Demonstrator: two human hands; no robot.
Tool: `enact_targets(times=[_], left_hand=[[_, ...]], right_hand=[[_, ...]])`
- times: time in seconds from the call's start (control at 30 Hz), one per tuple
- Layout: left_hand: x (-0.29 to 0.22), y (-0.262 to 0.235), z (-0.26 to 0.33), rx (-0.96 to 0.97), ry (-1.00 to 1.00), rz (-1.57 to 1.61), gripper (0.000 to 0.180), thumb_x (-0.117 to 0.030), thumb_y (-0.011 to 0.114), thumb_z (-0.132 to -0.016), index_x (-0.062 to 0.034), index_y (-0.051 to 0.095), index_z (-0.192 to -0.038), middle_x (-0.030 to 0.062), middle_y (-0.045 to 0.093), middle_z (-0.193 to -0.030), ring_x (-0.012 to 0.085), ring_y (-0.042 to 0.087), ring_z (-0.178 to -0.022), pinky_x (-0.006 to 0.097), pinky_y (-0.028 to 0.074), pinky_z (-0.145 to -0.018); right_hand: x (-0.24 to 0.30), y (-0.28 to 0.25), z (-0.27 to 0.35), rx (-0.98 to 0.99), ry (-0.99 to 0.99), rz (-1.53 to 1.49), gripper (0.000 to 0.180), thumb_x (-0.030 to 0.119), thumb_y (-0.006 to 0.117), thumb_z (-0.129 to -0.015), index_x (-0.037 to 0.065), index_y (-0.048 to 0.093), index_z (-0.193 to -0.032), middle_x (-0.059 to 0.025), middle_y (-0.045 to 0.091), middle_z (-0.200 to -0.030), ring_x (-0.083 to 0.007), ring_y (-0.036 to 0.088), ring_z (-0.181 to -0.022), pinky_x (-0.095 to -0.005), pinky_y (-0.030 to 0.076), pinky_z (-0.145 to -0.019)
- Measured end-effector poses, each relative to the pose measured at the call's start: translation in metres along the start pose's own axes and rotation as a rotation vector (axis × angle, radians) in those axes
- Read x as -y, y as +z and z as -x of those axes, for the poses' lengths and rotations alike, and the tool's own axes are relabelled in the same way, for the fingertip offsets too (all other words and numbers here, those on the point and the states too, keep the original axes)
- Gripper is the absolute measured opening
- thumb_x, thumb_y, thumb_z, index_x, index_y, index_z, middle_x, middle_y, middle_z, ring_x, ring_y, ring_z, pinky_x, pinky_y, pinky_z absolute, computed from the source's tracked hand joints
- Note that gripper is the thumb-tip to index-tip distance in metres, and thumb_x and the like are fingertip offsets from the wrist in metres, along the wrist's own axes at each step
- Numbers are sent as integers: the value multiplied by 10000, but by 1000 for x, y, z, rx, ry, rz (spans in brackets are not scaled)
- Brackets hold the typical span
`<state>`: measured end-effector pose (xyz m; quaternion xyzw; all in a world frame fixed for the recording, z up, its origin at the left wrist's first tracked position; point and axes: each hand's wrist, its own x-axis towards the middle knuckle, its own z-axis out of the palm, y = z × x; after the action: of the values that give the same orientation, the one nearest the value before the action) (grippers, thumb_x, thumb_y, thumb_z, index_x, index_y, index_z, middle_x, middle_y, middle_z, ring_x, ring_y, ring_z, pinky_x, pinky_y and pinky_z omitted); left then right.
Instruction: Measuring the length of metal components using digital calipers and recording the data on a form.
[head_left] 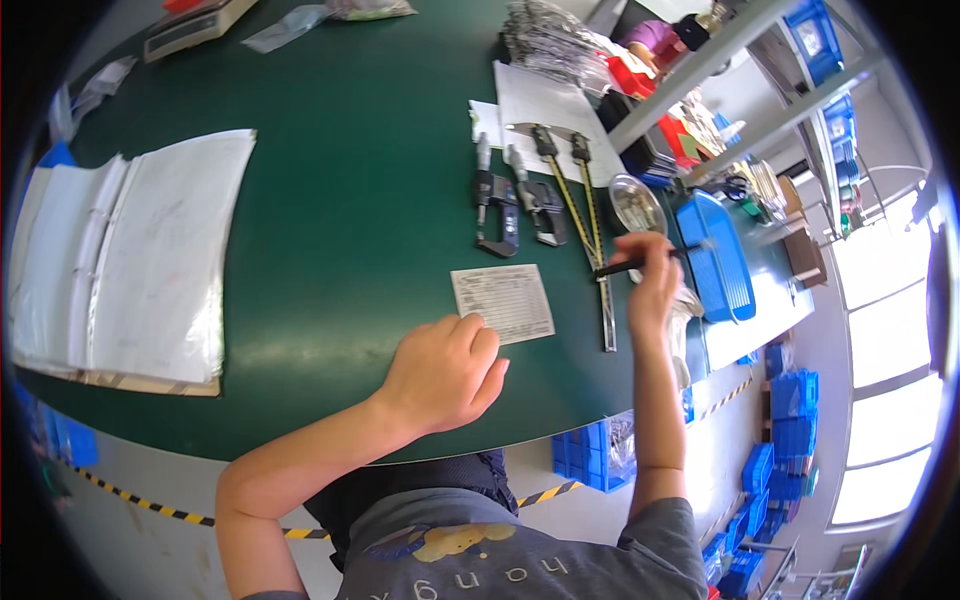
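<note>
My left hand [442,372] is curled into a loose fist near the table's front edge. Its knuckles are by the lower left corner of a small printed paper form [505,300], and nothing shows in it. In my right hand [652,280] is a black pen [618,268], held roughly level above the table, right of the form. Beneath and beside the pen lie two long calipers [566,182], their lower ends crossing. Two digital micrometers [497,212] lie to the left of the calipers. A round metal bowl [637,205] stands just beyond my right hand.
An open binder of sleeved pages [160,260] lies at left on the green table [340,200]. A blue plastic tray [717,258] is on the right, past a white cloth [682,318]. Bagged parts [555,50] are piled at the back. A metal rack post [690,75] rises at right.
</note>
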<state>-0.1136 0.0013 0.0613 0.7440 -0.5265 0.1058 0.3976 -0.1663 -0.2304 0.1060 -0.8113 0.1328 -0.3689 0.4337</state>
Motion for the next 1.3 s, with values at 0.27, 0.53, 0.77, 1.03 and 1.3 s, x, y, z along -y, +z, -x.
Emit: enact_targets(times=[0.27,0.53,0.77,1.03,1.3], left_hand=[[-4,38,-25,104,139,37,166,-179,572,-717,-55,477,-661,73,462,-655,210,508,-492,333,406,-402],[14,42,-26,3,9,87,197,-208,583,-709,-65,465,-643,74,461,-616,223,517,-487,339,395,-405],[12,48,-23,5,-93,222,212,-205,587,-721,-65,480,-603,62,477,-561,246,515,-465,355,399,-404],[11,50,-23,67,49,125,247,-245,613,-719,-70,488,-597,53,480,-556,214,515,-445,325,408,-395],[11,54,-27,96,48,-20,211,-219,632,-697,-63,533,-800,66,519,-938,175,541,-489,295,431,-415]], right_hand=[[-30,22,2,89,274,-221,445,377,314,-913,22,513,-735,-40,502,-533,-81,423,-414,-181,320,-380],[-13,40,27,265,229,-335,263,240,410,-902,-7,503,-903,-6,448,-499,-58,405,-427,-184,297,-396],[-21,41,39,197,-41,-318,168,90,450,-860,-45,492,-952,-75,558,-697,-95,512,-575,-204,419,-524],[-20,37,18,214,-623,364,202,-3,643,-639,55,601,-828,-79,562,-788,-216,550,-601,-273,439,-513],[-36,33,12,256,349,-190,222,188,456,-876,19,578,-797,-6,506,-599,-46,407,-469,-194,340,-444]])
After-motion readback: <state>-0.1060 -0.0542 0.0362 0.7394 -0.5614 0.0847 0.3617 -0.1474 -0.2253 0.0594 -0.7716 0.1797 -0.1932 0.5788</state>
